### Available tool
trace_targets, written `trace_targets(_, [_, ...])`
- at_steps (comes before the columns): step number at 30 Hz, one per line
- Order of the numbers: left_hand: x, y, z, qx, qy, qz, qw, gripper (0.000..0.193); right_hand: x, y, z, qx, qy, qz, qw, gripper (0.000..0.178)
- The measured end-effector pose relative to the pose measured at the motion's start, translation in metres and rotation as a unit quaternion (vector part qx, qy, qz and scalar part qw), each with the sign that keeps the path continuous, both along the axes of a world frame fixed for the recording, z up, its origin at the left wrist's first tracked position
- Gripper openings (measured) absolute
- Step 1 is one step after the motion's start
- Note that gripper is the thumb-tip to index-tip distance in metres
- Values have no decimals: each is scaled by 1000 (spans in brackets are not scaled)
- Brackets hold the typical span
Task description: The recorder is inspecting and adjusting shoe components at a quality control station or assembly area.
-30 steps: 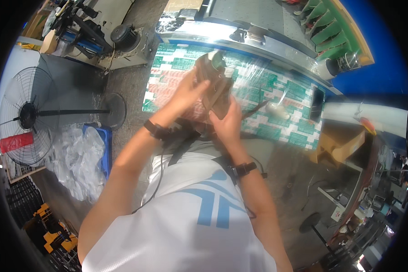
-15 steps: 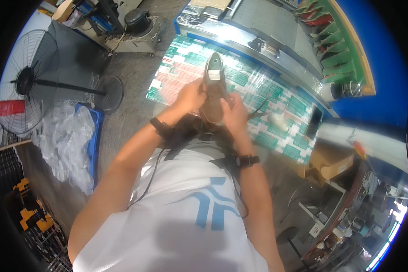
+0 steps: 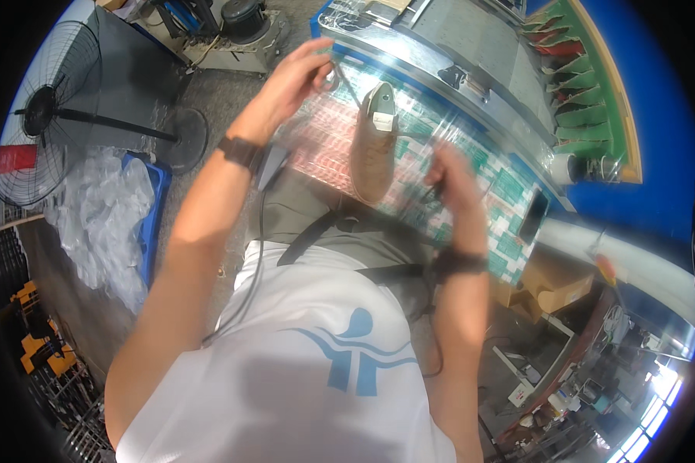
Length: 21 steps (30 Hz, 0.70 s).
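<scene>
Shoe [image 3: 373, 158], brown, resting on the patterned surface [image 3: 510, 190], toe toward the person; left grip [image 3: 292, 83] pinched on a raised lace [image 3: 350, 86]; right grip [image 3: 457, 181] blurred, its hold impossible to tell.

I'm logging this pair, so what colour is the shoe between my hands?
The shoe is brown, clearest in the head view.
</scene>
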<state>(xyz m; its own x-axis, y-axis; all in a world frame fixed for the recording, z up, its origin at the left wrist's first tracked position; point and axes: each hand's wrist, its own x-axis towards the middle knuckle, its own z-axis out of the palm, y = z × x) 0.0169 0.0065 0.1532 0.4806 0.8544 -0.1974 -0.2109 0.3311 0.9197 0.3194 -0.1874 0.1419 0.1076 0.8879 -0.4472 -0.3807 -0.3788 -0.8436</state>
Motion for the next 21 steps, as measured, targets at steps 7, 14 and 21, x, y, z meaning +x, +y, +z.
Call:
trace_targets(7, [103,-33,53,194,220,-372,881,64,23,49,103,123,-244,59,960,42])
trace_targets(14, [128,102,35,156,84,-264,948,57,82,-21,24,60,-460,-121,877,50])
trace_targets(21, [101,188,-10,-58,-100,-65,991,93,79,-121,-105,-49,-754,87,649,76])
